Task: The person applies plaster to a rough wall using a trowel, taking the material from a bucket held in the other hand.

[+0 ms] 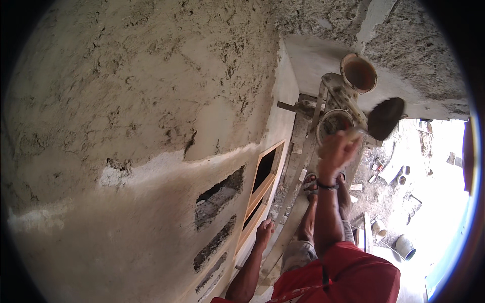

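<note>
My right hand (339, 151), a little blurred, grips the pale handle of a trowel (385, 117) with a dark blade, raised at the right over the plank scaffold. Just behind that hand is a bucket (325, 125) of grey material, partly hidden by it. A second, orange-brown bucket (358, 74) sits at the far end of the scaffold. My left hand (265, 232) is low beside the wall, near a wooden window frame (273, 161), its fingers curled; whether they hold anything I cannot make out.
I stand on a narrow plank (285, 237) along a rough plastered wall (136, 86) with broken openings (216, 198). More rough plaster (404, 50) spans the far end. Down at the right is bright, debris-strewn ground (404, 202) with several containers (405, 247) and loose boards.
</note>
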Tool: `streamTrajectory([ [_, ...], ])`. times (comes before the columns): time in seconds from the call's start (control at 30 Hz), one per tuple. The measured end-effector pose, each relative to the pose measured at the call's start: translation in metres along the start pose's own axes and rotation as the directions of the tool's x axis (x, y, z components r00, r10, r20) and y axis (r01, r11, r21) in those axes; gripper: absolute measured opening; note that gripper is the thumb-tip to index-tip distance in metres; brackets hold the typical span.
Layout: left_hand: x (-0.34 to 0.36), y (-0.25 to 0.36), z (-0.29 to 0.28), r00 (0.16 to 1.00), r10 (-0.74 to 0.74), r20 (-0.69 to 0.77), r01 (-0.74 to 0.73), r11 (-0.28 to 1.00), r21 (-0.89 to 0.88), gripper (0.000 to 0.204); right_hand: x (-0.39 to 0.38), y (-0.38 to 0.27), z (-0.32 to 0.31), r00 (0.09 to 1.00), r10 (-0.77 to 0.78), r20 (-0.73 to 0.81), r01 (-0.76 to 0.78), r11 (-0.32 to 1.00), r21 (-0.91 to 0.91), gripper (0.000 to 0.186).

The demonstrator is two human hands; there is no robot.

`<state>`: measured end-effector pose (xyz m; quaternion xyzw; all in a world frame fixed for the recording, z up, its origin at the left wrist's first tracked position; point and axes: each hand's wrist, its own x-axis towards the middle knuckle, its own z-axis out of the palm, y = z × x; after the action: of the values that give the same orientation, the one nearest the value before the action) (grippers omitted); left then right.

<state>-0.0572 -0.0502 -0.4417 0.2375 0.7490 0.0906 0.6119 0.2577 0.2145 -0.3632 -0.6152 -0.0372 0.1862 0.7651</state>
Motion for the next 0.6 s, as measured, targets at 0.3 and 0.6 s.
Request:
streamTrajectory([
  [0.3, -0.013, -0.01, 0.008, 0.988, -0.15, 0.045, 0.141, 0.975, 0.171, 0.04, -0.172, -0.01, -0.024, 0.541, 0.349, 0.766, 0.008, 0.908, -0.419, 0.056],
  [0.6, 0.056, 0.022, 0.084, 0.978, -0.011, 0.208, -0.04, 0.971, 0.238, 0.04, 0.013, 0.1, -0.285, 0.588, 0.475, 0.654, 0.413, 0.519, -0.748, 0.022],
])
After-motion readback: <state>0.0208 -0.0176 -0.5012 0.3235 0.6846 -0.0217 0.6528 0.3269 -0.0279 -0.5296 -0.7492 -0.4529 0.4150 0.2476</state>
